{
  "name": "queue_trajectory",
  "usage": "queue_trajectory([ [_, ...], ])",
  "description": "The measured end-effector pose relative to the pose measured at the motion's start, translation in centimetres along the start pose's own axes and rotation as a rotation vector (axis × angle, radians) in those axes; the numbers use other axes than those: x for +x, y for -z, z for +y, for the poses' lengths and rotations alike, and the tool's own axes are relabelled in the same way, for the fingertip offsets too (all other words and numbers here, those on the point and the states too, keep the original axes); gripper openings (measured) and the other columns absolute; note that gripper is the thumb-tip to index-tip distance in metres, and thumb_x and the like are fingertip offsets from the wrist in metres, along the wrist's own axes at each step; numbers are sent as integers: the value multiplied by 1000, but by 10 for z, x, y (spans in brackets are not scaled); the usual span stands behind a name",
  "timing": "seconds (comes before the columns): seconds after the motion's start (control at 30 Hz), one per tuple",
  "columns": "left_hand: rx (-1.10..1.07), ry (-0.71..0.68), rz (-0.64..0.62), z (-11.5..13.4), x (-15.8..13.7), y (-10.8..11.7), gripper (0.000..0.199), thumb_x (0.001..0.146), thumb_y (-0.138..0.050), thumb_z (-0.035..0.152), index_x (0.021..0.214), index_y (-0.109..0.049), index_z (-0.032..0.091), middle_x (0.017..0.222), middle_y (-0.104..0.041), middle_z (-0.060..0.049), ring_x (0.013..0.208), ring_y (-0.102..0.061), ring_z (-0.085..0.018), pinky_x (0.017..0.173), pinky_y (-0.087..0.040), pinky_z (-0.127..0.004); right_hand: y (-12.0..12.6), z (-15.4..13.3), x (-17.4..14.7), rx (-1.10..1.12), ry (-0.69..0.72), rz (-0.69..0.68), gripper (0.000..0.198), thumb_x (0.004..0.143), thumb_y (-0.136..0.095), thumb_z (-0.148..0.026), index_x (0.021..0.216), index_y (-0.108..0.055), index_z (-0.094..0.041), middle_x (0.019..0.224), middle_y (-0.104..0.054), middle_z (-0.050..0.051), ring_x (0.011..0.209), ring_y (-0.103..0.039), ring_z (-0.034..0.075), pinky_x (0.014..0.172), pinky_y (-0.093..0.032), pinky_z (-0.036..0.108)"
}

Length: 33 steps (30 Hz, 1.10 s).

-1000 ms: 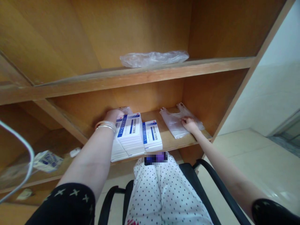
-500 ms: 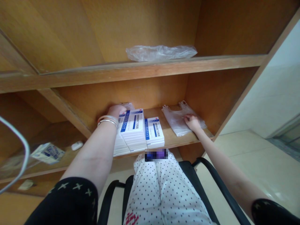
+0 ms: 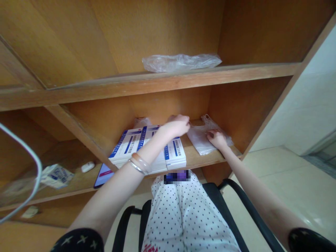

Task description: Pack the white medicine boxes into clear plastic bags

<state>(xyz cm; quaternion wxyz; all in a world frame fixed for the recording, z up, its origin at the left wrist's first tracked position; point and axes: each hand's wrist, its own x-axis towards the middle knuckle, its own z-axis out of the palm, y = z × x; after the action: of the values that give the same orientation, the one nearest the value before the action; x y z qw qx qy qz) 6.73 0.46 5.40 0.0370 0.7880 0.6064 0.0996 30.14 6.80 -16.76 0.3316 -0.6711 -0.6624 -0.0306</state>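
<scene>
A translucent white plastic bag (image 3: 201,142) lies flattened on the lower shelf, right of the boxes. My right hand (image 3: 216,138) rests on its right part with curled fingers gripping the film. My left hand (image 3: 180,124), with bangles on the wrist, reaches over the boxes to the bag's upper left edge. Its fingers are closed there and cover the left handle. White and blue cartons (image 3: 131,141) stand in neat stacks, partly hidden by my left forearm. The shorter stack (image 3: 175,152) is nearest the bag.
Another plastic bag (image 3: 142,122) is behind the stacks. Clear crumpled plastic (image 3: 182,63) lies on the upper shelf (image 3: 105,88). In the left compartment are a tablet-like device (image 3: 103,176), a white and blue packet (image 3: 57,175) and a small white object (image 3: 88,166). A white cable (image 3: 33,157) hangs at left.
My left hand has moved right, from behind the left carton stack across to the flattened bag's left edge. My right hand has stayed on the bag. The tablet-like device has come into view.
</scene>
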Motion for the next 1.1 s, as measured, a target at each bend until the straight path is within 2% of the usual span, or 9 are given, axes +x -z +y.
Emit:
queue_trajectory([
  [0.07, -36, -198, -99, 20, -13, -32, 20, 81, -55, 37, 89, -67, 23, 96, -68, -3, 91, -62, -19, 82, -47, -29, -1, 1, 0, -7, 3, -1, 31, 84, -50, -31, 106, -66, -17, 108, -65, 9, 102, -56, 22, 89, -42, 31],
  [0.13, -8, -547, -158, 31, -22, -69, 25, 87, -42, 26, 94, -65, 20, 102, -66, -7, 95, -61, -21, 87, -47, -35, -2, 2, 1, -11, 14, -3, 28, 83, -50, -29, 101, -68, -18, 105, -66, 9, 100, -57, 22, 88, -42, 31],
  [0.17, 12, -581, -147, 33, -23, -86, 27, 87, -39, 23, 96, -64, 18, 102, -66, -9, 97, -61, -22, 88, -46, -36, -3, 3, 1, -11, 22, -3, 26, 83, -50, -28, 98, -69, -18, 103, -66, 8, 98, -57, 22, 88, -42, 31],
  [0.3, 96, -419, -93, 28, -11, -128, 27, 84, -42, 16, 100, -63, 14, 107, -64, -14, 103, -59, -24, 91, -46, -36, -3, 3, 4, -5, 47, 5, 22, 82, -51, -25, 88, -71, -19, 96, -68, 7, 95, -58, 20, 88, -42, 29],
  [0.63, 92, -306, -49, 11, 37, -95, 30, 88, -39, 19, 110, -59, 17, 111, -64, -13, 104, -59, -23, 91, -44, -34, 4, -2, 3, 86, 31, 97, 24, 81, -46, -27, 92, -66, -19, 97, -67, 6, 94, -60, 20, 87, -44, 30],
  [0.77, 131, -221, 1, -6, 38, -110, 39, 85, -40, 12, 123, -51, 11, 133, -49, -18, 123, -46, -27, 102, -34, -40, 8, -6, 0, 219, 96, 132, 23, 76, -51, -30, 87, -66, -17, 93, -67, 8, 90, -61, 22, 83, -47, 32],
  [0.9, 99, -234, 51, -16, 39, -128, 48, 91, -38, 31, 134, -40, 11, 146, -32, -16, 131, -35, -27, 106, -30, -41, 19, -16, -7, 312, 231, 115, 20, 75, -53, -29, 84, -66, -17, 90, -67, 7, 87, -62, 23, 82, -48, 34],
  [1.03, 12, -308, 21, -19, 43, -133, 62, 87, -36, 57, 131, -43, 14, 140, -43, -14, 129, -38, -28, 107, -29, -42, 38, -33, -14, 387, 281, 117, 16, 75, -54, -26, 83, -65, -18, 90, -66, 6, 86, -62, 21, 79, -48, 32],
  [1.1, -4, -351, 6, -19, 42, -132, 50, 85, -45, 54, 118, -55, 18, 131, -53, -11, 122, -46, -28, 104, -32, -41, 47, -41, -15, 396, 262, 78, 15, 75, -54, -25, 82, -64, -19, 87, -66, 5, 81, -62, 20, 75, -48, 30],
])
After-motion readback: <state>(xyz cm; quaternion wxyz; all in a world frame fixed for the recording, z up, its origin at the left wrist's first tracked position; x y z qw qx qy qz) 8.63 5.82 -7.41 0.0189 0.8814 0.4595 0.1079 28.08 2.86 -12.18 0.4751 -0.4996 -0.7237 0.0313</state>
